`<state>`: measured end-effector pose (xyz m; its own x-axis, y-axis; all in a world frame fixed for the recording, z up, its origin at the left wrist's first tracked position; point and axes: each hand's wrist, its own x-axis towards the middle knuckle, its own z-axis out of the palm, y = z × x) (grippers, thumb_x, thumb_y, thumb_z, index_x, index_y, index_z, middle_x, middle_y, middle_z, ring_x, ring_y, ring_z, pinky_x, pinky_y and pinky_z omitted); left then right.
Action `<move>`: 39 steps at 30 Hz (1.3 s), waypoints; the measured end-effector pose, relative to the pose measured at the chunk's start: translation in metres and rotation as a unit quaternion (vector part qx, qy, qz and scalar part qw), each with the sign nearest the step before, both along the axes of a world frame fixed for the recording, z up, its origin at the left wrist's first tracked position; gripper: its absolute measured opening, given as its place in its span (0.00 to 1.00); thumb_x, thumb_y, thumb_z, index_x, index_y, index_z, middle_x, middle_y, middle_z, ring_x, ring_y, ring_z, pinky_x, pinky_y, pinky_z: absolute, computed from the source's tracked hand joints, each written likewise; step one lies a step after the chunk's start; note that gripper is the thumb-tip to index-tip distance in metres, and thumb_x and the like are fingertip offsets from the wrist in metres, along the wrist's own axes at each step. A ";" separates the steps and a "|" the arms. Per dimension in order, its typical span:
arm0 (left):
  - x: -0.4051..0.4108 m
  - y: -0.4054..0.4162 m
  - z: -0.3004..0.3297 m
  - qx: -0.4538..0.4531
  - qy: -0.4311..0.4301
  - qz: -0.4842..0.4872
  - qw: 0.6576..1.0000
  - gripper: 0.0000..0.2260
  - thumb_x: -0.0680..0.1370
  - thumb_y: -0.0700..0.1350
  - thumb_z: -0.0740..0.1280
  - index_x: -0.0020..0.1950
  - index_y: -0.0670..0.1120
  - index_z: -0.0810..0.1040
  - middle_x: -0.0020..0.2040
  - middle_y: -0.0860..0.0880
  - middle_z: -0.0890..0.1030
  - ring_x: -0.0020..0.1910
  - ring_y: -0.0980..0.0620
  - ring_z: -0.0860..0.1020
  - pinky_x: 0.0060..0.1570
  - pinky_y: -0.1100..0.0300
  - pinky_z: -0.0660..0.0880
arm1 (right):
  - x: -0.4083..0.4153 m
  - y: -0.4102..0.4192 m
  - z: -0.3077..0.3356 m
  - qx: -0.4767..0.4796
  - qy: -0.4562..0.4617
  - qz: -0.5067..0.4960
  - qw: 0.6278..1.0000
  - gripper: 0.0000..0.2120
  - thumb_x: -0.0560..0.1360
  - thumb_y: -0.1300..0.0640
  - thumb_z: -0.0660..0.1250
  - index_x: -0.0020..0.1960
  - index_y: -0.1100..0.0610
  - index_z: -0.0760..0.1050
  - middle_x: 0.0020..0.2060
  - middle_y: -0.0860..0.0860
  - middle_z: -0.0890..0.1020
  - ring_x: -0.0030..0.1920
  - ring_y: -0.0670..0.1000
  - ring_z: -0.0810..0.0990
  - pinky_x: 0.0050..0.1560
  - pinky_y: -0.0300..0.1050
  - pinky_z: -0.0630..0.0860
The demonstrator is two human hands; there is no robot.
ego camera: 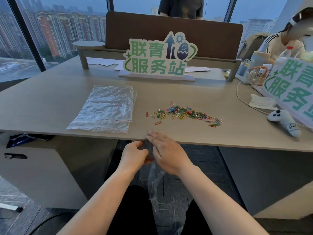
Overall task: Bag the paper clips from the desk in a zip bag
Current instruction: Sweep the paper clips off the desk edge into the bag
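Note:
A scatter of coloured paper clips (184, 113) lies on the desk (50, 102), right of centre. A stack of clear zip bags (105, 108) with red seal lines lies flat to their left. Just below the desk's front edge, my left hand (135, 156) and my right hand (166, 154) both pinch the top of one clear zip bag (155, 180), which hangs down between my forearms. My right fingertips rest against the desk edge. The bag's mouth is hidden by my fingers.
A green-lettered sign (159, 58) stands at the back of the desk. A white controller (282, 120), a cable, a second sign (291, 89) and bottles crowd the right side. One person sits at the right and another stands behind the divider (174, 29).

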<state>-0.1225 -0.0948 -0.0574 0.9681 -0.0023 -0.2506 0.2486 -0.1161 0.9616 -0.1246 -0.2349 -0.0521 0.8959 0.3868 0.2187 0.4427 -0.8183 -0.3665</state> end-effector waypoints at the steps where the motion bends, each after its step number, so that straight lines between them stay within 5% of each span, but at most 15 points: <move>1: 0.000 0.000 0.000 0.001 -0.001 -0.001 1.000 0.22 0.73 0.31 0.62 0.67 0.39 0.73 0.59 0.39 0.79 0.39 0.47 0.84 0.37 0.57 0.82 | -0.004 0.000 0.000 0.008 -0.003 -0.001 1.000 0.23 0.80 0.59 0.54 0.75 0.57 0.63 0.76 0.50 0.63 0.76 0.46 0.56 0.74 0.37 0.47; 8: -0.008 -0.006 0.008 -0.007 -0.007 -0.006 1.000 0.18 0.74 0.29 0.60 0.61 0.39 0.77 0.53 0.43 0.82 0.35 0.49 0.83 0.42 0.54 0.83 | -0.020 -0.008 0.002 0.181 0.015 -0.034 0.983 0.22 0.78 0.64 0.55 0.70 0.55 0.71 0.68 0.50 0.75 0.70 0.46 0.70 0.68 0.35 0.64; 12: -0.008 -0.008 0.006 0.008 0.006 0.000 1.000 0.26 0.73 0.29 0.61 0.72 0.38 0.67 0.68 0.43 0.72 0.39 0.43 0.85 0.45 0.53 0.82 | -0.017 -0.024 0.010 0.257 -0.017 -0.105 0.961 0.21 0.78 0.65 0.55 0.69 0.57 0.72 0.66 0.51 0.76 0.68 0.45 0.71 0.68 0.36 0.65; 22: -0.006 -0.036 0.002 0.014 0.025 -0.043 0.999 0.27 0.74 0.29 0.61 0.73 0.39 0.65 0.71 0.43 0.70 0.36 0.47 0.83 0.42 0.56 0.82 | 0.019 -0.106 0.012 0.116 0.016 -0.248 0.962 0.26 0.78 0.59 0.56 0.76 0.54 0.61 0.75 0.50 0.63 0.76 0.50 0.56 0.74 0.45 0.54; 29: -0.003 -0.057 -0.001 0.021 0.043 -0.058 0.997 0.27 0.74 0.29 0.61 0.74 0.40 0.64 0.71 0.46 0.70 0.40 0.46 0.85 0.40 0.59 0.82 | 0.049 -0.148 0.015 -0.009 0.075 -0.320 0.944 0.28 0.80 0.46 0.52 0.78 0.49 0.52 0.79 0.54 0.51 0.78 0.60 0.45 0.77 0.53 0.46; 39: 0.002 -0.066 -0.003 0.029 0.042 -0.073 0.996 0.26 0.74 0.30 0.61 0.73 0.40 0.66 0.70 0.47 0.71 0.42 0.43 0.85 0.43 0.56 0.83 | 0.079 -0.162 0.013 -0.067 0.103 -0.324 0.938 0.34 0.76 0.34 0.47 0.77 0.49 0.53 0.77 0.56 0.56 0.76 0.64 0.51 0.75 0.58 0.50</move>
<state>-0.1209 -0.1607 -0.0603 0.9339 -0.1241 -0.3352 0.3052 -0.2111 0.9286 -0.0459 -0.3974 -0.0386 0.9701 -0.2426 0.0032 -0.2332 -0.9361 -0.2634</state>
